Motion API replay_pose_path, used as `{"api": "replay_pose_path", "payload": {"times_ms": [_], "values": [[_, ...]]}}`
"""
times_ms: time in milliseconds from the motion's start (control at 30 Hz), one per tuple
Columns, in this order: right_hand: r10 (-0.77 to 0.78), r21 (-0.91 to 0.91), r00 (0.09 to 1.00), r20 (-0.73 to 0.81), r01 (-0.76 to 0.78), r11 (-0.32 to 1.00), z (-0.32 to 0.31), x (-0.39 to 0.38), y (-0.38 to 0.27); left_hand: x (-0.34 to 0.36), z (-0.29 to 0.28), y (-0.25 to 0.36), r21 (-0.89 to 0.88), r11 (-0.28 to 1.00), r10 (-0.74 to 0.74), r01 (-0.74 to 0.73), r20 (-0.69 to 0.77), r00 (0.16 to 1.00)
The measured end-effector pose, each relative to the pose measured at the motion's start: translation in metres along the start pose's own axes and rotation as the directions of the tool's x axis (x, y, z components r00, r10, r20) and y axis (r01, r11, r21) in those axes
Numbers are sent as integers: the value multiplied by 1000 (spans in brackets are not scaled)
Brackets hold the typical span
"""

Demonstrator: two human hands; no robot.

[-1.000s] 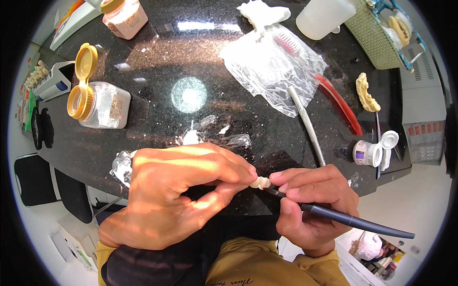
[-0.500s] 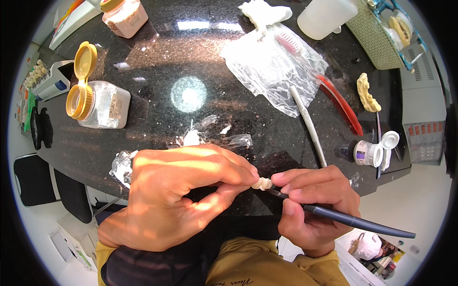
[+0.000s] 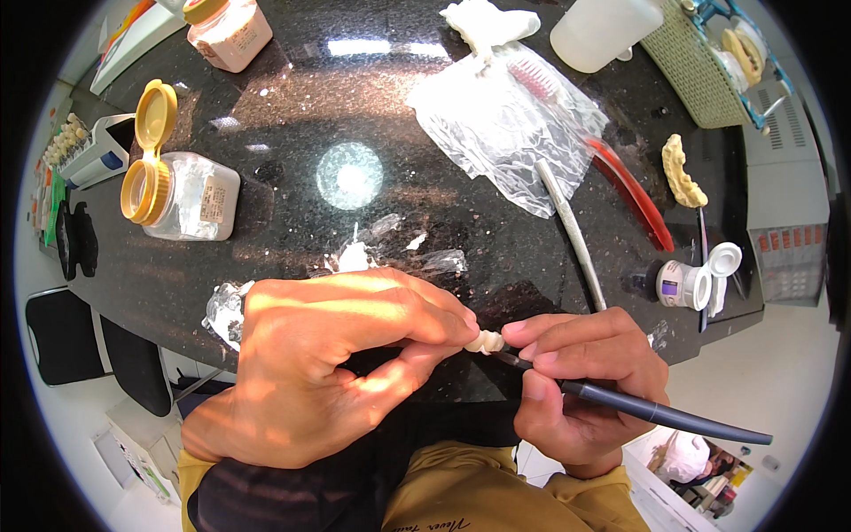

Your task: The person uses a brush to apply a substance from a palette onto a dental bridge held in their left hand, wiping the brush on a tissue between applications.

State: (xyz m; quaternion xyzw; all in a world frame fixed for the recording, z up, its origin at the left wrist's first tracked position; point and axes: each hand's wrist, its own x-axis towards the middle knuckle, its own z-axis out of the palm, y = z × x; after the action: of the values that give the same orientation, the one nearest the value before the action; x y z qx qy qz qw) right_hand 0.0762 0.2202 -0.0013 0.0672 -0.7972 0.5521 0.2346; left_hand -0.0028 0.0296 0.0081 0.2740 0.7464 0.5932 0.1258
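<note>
Close to the near edge of the dark counter, my left hand (image 3: 346, 355) is closed in a pinch on a small cream-white dental crown piece (image 3: 485, 342) with rounded tooth shapes. Its left end is hidden by my thumb and fingers. My right hand (image 3: 592, 381) grips a slim dark blue-grey pen-like tool (image 3: 665, 413), its tapered handle pointing out to the right. The tool's narrow front end is beside the crown piece, just below it; whether it touches I cannot tell. Fingertips of the right hand are next to the crown's right end.
An open yellow-lidded jar (image 3: 191, 197) stands left. White smears (image 3: 355, 257) lie beyond my left hand. A metal rod (image 3: 570, 235), crumpled plastic bag (image 3: 505, 124), red-handled brush (image 3: 631, 195), cream tooth model (image 3: 683, 170) and small open white bottle (image 3: 684, 284) are farther right.
The crown piece has turned very slightly at my left fingertips. Both hands keep nearly the same place and grip.
</note>
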Motion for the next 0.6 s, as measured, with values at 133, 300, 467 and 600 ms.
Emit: {"api": "replay_pose_path", "payload": {"times_ms": [133, 300, 467, 600], "values": [[-2, -10, 1000, 14, 2, 1000, 0, 1, 0, 0, 0, 0, 8, 1000, 3, -3, 0, 1000], [10, 5, 1000, -3, -10, 1000, 0, -1, 0, 0, 0, 0, 3, 1000, 1, -1, 3, 1000], [9, -10, 1000, 11, -9, 1000, -1, 0, -1, 1, 0, 0, 6, 1000, 7, -7, 5, 1000], [6, -13, 1000, 23, -6, 1000, -1, 1, 0, 1, 0, 0, 1, 1000, 7, -7, 6, 1000]]}}
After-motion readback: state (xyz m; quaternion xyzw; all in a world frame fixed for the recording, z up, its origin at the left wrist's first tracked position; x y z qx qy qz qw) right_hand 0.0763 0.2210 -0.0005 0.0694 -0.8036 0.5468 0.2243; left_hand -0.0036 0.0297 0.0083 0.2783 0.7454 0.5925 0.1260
